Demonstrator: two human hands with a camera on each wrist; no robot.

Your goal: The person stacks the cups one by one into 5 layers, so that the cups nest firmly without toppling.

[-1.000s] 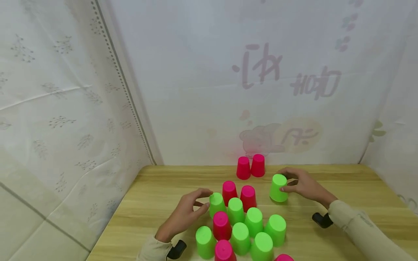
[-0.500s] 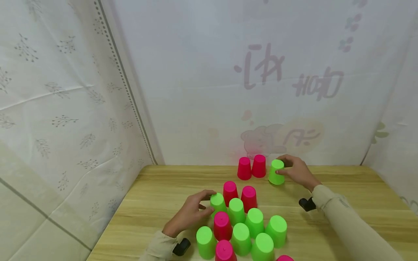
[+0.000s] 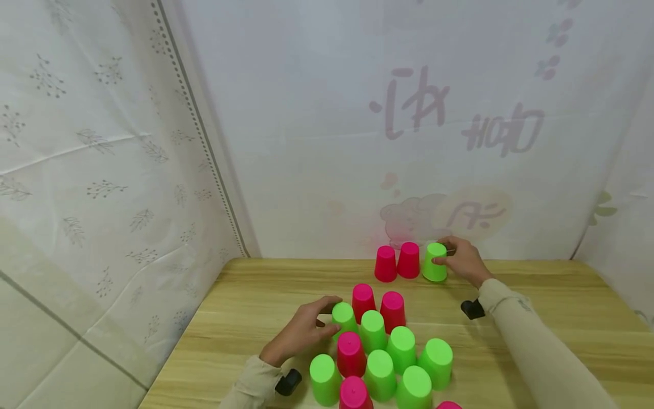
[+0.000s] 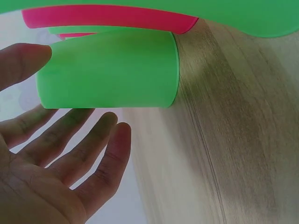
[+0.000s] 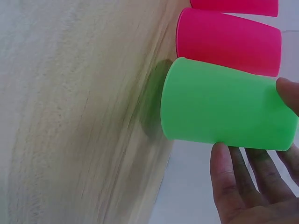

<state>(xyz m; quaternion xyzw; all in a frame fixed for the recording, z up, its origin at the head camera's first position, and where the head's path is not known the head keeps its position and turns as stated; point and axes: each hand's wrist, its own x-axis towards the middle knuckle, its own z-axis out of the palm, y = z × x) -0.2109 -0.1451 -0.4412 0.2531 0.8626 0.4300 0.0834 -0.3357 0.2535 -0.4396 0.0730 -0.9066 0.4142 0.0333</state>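
Upturned green and pink cups stand on a wooden table (image 3: 255, 284). At the back, my right hand (image 3: 445, 257) holds a green cup (image 3: 435, 262) between thumb and fingers. That cup stands on the table right beside two pink cups (image 3: 386, 264) near the wall. In the right wrist view the green cup (image 5: 224, 105) lies against a pink cup (image 5: 229, 39). My left hand (image 3: 327, 317) is at the left of the near cluster, cupped about a green cup (image 3: 343, 317). The left wrist view shows its thumb (image 4: 25, 60) on that green cup (image 4: 110, 70) and its fingers (image 4: 100, 154) straight beneath it.
The near cluster (image 3: 380, 352) holds several green and pink cups packed close together, reaching the front edge. A white patterned cloth (image 3: 409, 142) hangs behind the table and down its left side. Bare wood lies to the left and right of the cups.
My right hand has carried the green cup from the middle right of the table to the back, beside the two pink cups. My left hand has stayed at its green cup.
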